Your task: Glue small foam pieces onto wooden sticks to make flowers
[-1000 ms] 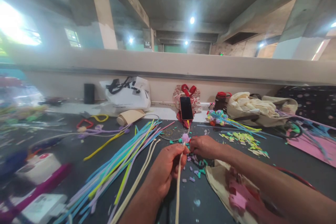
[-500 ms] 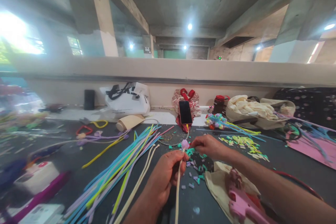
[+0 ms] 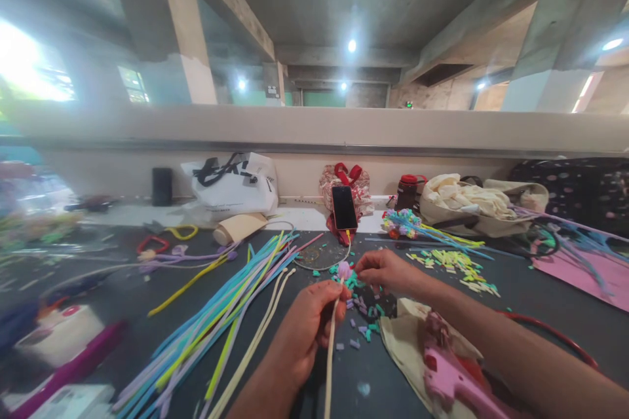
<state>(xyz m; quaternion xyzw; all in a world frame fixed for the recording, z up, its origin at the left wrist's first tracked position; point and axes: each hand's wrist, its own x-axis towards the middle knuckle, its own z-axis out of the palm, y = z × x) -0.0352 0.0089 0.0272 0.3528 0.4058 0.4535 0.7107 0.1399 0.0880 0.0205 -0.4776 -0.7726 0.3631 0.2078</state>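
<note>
My left hand [image 3: 319,308] pinches a long cream stem [image 3: 331,347] just under a small lilac flower head [image 3: 344,270] at its tip. The stem runs down toward the front edge of the view. Right beside the flower head is my right hand [image 3: 386,270], its thumb and fingertips pinched together. Whatever those fingertips hold is too small to make out, and I cannot tell whether they touch the flower. Below both hands lie loose teal and lilac bits [image 3: 363,308]. A bundle of coloured stems [image 3: 221,314] lies to the left of my left hand.
A pink glue gun [image 3: 452,366] rests on a beige cloth [image 3: 405,334] beneath my right forearm. Behind the hands a phone [image 3: 344,208] leans with a cable. Yellow-green bits [image 3: 455,264] and a flower bunch [image 3: 400,222] lie right; red-handled scissors [image 3: 152,245] lie left.
Both hands keep nearly the same pose around the flower head. The whole view has shifted slightly, so things appear a little further left and up.
</note>
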